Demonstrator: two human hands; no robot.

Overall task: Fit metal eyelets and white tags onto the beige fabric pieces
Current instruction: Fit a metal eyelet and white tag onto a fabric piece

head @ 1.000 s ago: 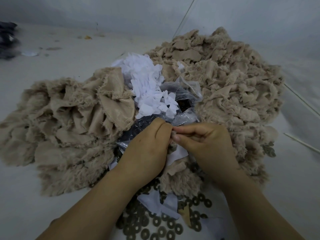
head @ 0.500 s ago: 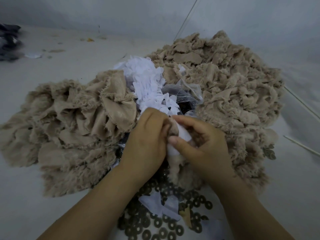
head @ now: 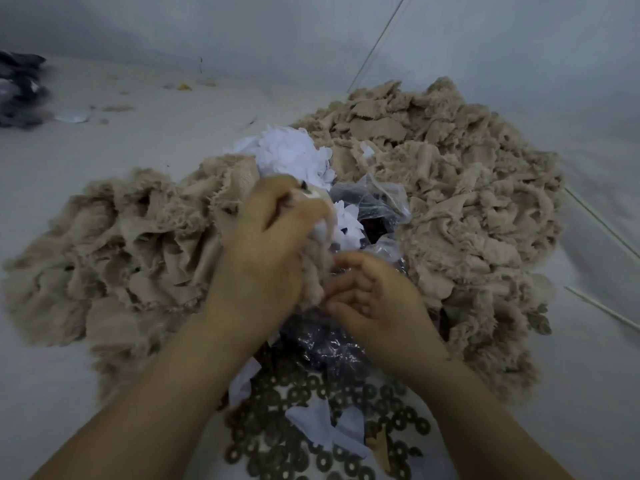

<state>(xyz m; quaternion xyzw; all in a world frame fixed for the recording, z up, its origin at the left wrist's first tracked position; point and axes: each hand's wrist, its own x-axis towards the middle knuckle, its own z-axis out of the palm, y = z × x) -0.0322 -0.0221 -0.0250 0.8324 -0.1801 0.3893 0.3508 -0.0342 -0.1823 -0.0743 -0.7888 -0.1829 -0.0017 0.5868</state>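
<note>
My left hand (head: 266,244) is raised over the middle of the heap and grips a beige fabric piece (head: 313,265) with a white tag (head: 320,230); a small dark eyelet (head: 304,186) shows at its fingertips. Lower and to the right, my right hand (head: 374,299) hovers with fingers loosely curled over a clear plastic bag (head: 374,206); what it holds, if anything, is hidden. White tags (head: 291,157) are piled behind the hands. Dark metal ring eyelets (head: 311,445) lie scattered near me.
Beige fabric pieces form a big heap on the left (head: 114,254) and another on the right (head: 460,188). Thin white sticks (head: 602,306) lie at the right edge. Dark cloth (head: 17,88) sits far left on the pale surface.
My left hand has lifted up and away with the fabric piece and tag. My right hand has let go and dropped lower toward the plastic bag.
</note>
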